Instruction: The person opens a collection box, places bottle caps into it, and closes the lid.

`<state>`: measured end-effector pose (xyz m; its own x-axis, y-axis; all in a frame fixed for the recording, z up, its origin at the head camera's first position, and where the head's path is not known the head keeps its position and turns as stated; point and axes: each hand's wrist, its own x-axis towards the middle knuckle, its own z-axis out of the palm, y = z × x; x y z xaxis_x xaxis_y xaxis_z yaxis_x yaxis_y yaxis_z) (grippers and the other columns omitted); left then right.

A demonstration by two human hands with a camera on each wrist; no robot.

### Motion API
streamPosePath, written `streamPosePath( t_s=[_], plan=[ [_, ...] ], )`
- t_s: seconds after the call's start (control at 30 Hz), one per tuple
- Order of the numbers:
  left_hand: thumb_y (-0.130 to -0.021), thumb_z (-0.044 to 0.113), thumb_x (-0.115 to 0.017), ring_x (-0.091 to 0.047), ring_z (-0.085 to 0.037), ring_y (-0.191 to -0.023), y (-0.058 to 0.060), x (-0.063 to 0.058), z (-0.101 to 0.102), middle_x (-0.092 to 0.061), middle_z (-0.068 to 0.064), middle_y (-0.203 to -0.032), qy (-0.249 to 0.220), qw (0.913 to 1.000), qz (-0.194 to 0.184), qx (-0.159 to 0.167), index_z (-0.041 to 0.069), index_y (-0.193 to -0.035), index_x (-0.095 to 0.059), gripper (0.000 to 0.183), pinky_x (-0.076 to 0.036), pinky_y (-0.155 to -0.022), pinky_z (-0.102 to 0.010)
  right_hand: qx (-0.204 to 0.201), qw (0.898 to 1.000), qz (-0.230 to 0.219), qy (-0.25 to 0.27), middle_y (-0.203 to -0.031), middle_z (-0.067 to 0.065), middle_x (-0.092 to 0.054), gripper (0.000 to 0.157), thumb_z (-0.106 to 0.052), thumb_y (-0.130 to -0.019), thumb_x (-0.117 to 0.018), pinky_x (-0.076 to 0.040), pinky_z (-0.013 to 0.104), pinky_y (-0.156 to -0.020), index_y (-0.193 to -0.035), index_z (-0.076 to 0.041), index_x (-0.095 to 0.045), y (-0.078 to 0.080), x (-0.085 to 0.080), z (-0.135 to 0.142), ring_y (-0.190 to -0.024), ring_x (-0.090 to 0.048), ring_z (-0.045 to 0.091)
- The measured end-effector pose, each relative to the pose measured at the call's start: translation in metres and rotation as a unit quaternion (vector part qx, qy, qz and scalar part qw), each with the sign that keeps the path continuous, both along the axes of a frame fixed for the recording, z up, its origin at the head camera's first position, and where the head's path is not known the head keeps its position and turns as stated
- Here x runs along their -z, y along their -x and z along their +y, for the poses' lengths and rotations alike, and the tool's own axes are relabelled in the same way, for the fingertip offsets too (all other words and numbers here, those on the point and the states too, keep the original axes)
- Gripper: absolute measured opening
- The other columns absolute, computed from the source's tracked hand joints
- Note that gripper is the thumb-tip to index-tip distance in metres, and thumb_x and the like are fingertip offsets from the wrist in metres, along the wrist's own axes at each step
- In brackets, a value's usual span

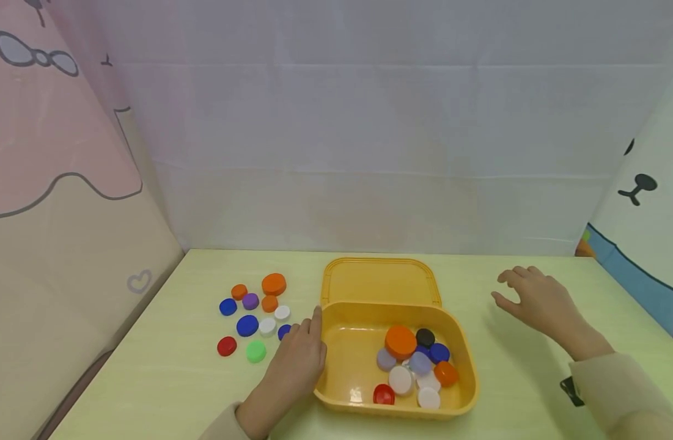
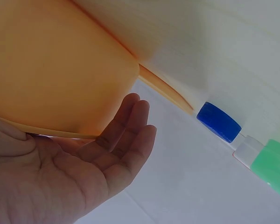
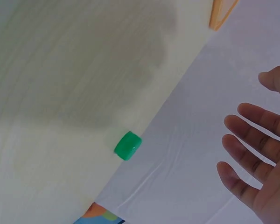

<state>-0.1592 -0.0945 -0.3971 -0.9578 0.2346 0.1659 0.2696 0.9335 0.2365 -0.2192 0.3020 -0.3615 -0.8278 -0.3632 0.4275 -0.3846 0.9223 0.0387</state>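
A yellow plastic box (image 1: 347,342) holds several bottle caps, among them an orange cap (image 1: 400,341), a red cap (image 1: 384,395) and a white cap (image 1: 400,380). My left hand (image 1: 294,360) rests at the box's left rim, its index finger straight along the edge. Other fingers of that hand hang loosely bent outside the wall in the left wrist view. To the right, my right hand (image 1: 540,302) hovers above the table with fingers spread and nothing in them. A green cap (image 3: 128,145) stands on the table in the right wrist view; the head view hides it.
Left of the box lie several loose caps, including a light green cap (image 1: 256,351), a blue cap (image 1: 247,325) and a purple cap (image 1: 250,301). Behind the box is a yellow lid (image 1: 379,281). A small black object (image 1: 572,391) lies by the right sleeve.
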Motion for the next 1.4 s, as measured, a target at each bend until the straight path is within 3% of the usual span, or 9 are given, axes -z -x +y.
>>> streamPosePath(
  t_s=[0.27,0.6,1.1,1.4],
  plan=[
    [-0.09,0.015,-0.045,-0.049,-0.022,-0.08,-0.001,-0.001,-0.001,-0.057,-0.013,-0.1,0.0,1.0,0.0,0.001,-0.003,-0.136,-0.034,0.051,-0.045,-0.072,-0.034,0.052,0.993,-0.102,-0.007,-0.09,0.019,-0.062,0.035,-0.027,-0.079,-0.065,-0.045,0.043,-0.053,-0.098,0.002,-0.061,0.017,0.006,0.03,-0.075,-0.055,0.034],
    [-0.09,0.016,-0.044,-0.05,-0.021,-0.081,-0.001,0.0,-0.001,-0.057,-0.012,-0.098,-0.002,1.0,-0.004,0.001,-0.002,-0.137,-0.034,0.051,-0.045,-0.073,-0.034,0.109,0.973,-0.204,0.001,-0.1,0.028,-0.058,0.046,-0.027,-0.081,-0.061,-0.046,0.049,-0.057,-0.108,0.009,-0.054,0.039,0.013,0.059,-0.086,-0.053,0.043],
    [-0.091,0.017,-0.043,-0.05,-0.022,-0.084,0.0,-0.001,0.0,-0.057,-0.012,-0.102,-0.005,0.9998,-0.021,0.003,-0.001,-0.138,-0.032,0.052,-0.046,-0.077,-0.035,0.144,0.955,-0.26,0.019,-0.105,0.036,-0.051,0.055,-0.034,-0.086,-0.056,-0.045,0.052,-0.056,-0.111,0.015,-0.047,0.052,0.021,0.082,-0.088,-0.05,0.051],
    [-0.091,0.017,-0.043,-0.049,-0.021,-0.082,-0.001,-0.001,-0.001,-0.056,-0.011,-0.099,-0.004,0.9999,-0.013,0.007,-0.002,-0.138,-0.033,0.051,-0.046,-0.075,-0.034,0.148,0.952,-0.268,0.025,-0.092,0.029,-0.055,0.049,-0.033,-0.084,-0.057,-0.044,0.048,-0.052,-0.1,0.011,-0.049,0.06,0.03,0.084,-0.078,-0.054,0.042]
  ],
)
